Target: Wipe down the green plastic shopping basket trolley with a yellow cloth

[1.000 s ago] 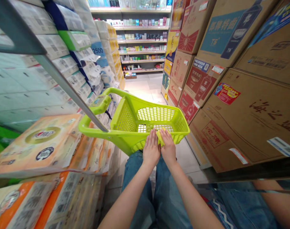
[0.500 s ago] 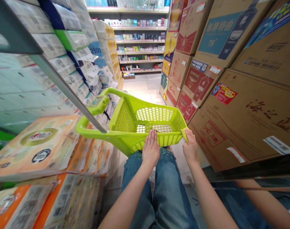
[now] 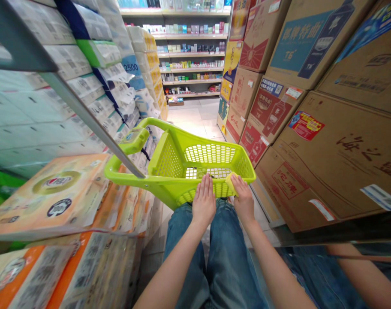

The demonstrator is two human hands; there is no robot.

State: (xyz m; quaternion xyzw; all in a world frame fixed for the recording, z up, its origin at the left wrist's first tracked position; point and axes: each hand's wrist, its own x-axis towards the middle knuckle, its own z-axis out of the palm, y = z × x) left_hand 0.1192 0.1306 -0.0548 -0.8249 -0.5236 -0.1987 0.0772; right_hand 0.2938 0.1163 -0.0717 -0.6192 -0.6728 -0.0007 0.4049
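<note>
A lime-green plastic shopping basket (image 3: 169,161) with a looped handle stands in the aisle in front of my knees. My left hand (image 3: 204,202) lies flat on its near rim with the fingers stretched out, holding nothing. My right hand (image 3: 244,198) rests on the same rim a little to the right. It presses a small yellow cloth (image 3: 230,180) against the rim under its fingers. The inside of the basket has nothing in it. My jeans (image 3: 221,257) show below both arms.
Shelves of wrapped tissue packs (image 3: 60,189) crowd the left side, with a metal shelf edge (image 3: 86,116) jutting over the basket handle. Stacked cardboard boxes (image 3: 311,141) wall the right. A tiled aisle floor (image 3: 195,118) runs to far product shelves (image 3: 192,64).
My right hand slid the yellow cloth along the near rim from the middle out to the right corner, then partway back. My left hand and the basket stayed put.
</note>
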